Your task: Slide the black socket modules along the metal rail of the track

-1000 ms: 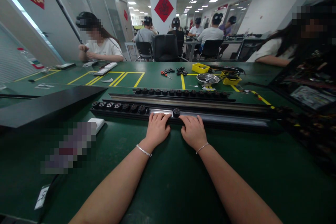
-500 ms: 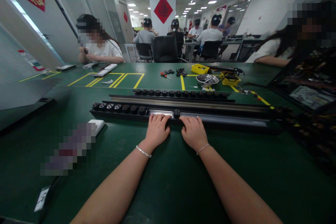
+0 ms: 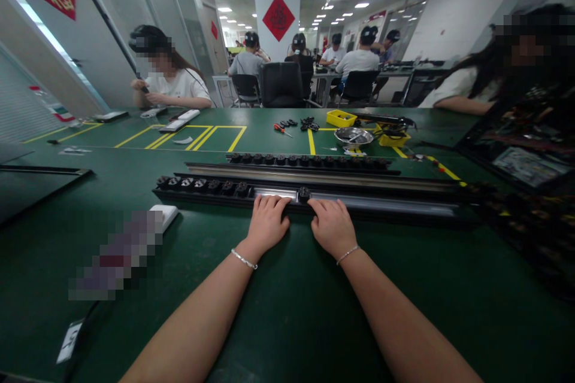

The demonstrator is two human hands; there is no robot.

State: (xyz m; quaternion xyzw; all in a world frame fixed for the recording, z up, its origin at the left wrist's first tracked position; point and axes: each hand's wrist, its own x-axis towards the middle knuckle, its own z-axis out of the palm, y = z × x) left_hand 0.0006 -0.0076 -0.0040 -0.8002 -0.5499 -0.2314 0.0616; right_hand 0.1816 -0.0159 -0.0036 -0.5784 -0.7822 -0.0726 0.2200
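A long black metal channel (image 3: 386,206) lies across the green table in front of me. Several black socket modules (image 3: 228,187) sit in a row at its left end, and a single socket module (image 3: 304,194) stands farther right in it. My left hand (image 3: 268,222) has its fingers curled over the channel's near wall, left of the single module, thumb lower down. Mirroring it, my right hand (image 3: 333,225) grips the near wall just right of that module, its index fingertip close to or touching it. The undersides of both hands are hidden.
Behind lie another channel (image 3: 269,170) and a socket-filled strip (image 3: 314,161). Farther back are a screwdriver (image 3: 281,128), a metal bowl (image 3: 354,136) and a yellow bin (image 3: 341,118). A white power strip (image 3: 167,215) lies left. Co-workers sit left and right.
The single socket module has shifted very slightly right toward my right fingertip. Both hands stay nearly in place. A grey panel at the left edge has swung away, baring more table.
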